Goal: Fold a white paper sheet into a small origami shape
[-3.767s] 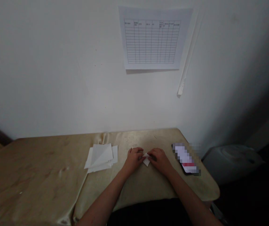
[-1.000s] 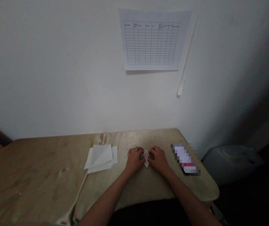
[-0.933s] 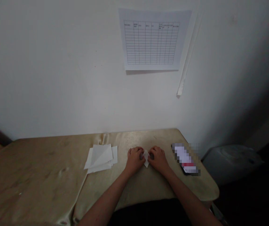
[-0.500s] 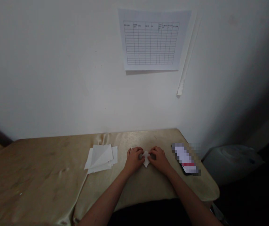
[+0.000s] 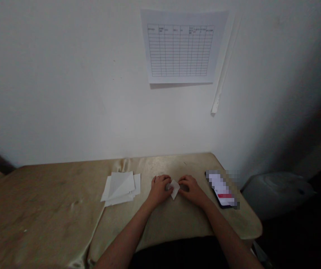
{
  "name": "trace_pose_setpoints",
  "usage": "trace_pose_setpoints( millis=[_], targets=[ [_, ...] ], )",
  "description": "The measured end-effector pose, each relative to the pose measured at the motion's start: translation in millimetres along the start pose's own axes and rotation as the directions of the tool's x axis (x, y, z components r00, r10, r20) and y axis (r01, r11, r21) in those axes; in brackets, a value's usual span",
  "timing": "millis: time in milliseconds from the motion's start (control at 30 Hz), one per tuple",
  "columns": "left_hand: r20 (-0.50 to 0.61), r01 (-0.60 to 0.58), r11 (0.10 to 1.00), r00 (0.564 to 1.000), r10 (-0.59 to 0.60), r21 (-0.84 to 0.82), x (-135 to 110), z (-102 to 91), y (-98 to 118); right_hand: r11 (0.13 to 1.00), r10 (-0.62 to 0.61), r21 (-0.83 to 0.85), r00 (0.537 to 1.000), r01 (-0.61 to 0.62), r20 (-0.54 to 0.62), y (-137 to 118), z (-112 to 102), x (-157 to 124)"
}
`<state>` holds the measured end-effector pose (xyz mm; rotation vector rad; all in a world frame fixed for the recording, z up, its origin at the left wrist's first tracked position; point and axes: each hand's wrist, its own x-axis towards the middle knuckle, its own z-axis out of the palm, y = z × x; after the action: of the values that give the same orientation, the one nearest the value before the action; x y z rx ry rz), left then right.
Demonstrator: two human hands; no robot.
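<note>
A small piece of folded white paper (image 5: 174,188), roughly diamond-shaped, is between my two hands just above or on the tabletop. My left hand (image 5: 160,188) pinches its left side between thumb and curled fingers. At the paper's right corner, the fingertips of my right hand (image 5: 190,189) are closed together against the edge. Parts of the fingertips on both sides are too small to make out clearly. To the left of my left hand lies a loose stack of white paper sheets (image 5: 121,188).
The table (image 5: 51,209) has a shiny tan cloth cover. A phone (image 5: 222,188), partly blurred out, lies to the right. Behind the table is a white wall with a printed chart (image 5: 181,52). A pale plastic container (image 5: 275,194) stands beyond the table's right edge.
My right hand has shifted slightly right, and more of the paper's right side shows. The folded paper has tilted a little. My left hand has hardly moved.
</note>
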<state>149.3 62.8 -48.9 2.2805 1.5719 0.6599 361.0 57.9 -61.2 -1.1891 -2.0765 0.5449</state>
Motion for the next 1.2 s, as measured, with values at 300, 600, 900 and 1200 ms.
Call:
trace_pose_setpoints(
  millis=[300, 600, 900, 1200],
  targets=[
    [0.087, -0.035, 0.999, 0.996, 0.035, -0.002, 1, -4.5, -8, 0.999, 0.014, -0.037, 1.000, -0.014, 0.008, 1, 2, 1],
    [0.095, -0.053, 0.999, 0.994, 0.052, 0.004, 0, -4.1, -9, 0.996, 0.035, -0.081, 0.999, -0.037, -0.018, -4, 5, 3],
    [0.116, -0.066, 0.998, 0.991, 0.064, 0.010, -2, -6.6, -5, 0.992, 0.061, -0.107, 0.998, -0.062, -0.012, -4, 7, 4],
    [0.162, -0.055, 0.998, 0.985, 0.053, 0.009, -2, -13.6, 1, 0.992, 0.053, -0.114, 0.998, -0.055, -0.015, -2, 8, 6]
  ],
)
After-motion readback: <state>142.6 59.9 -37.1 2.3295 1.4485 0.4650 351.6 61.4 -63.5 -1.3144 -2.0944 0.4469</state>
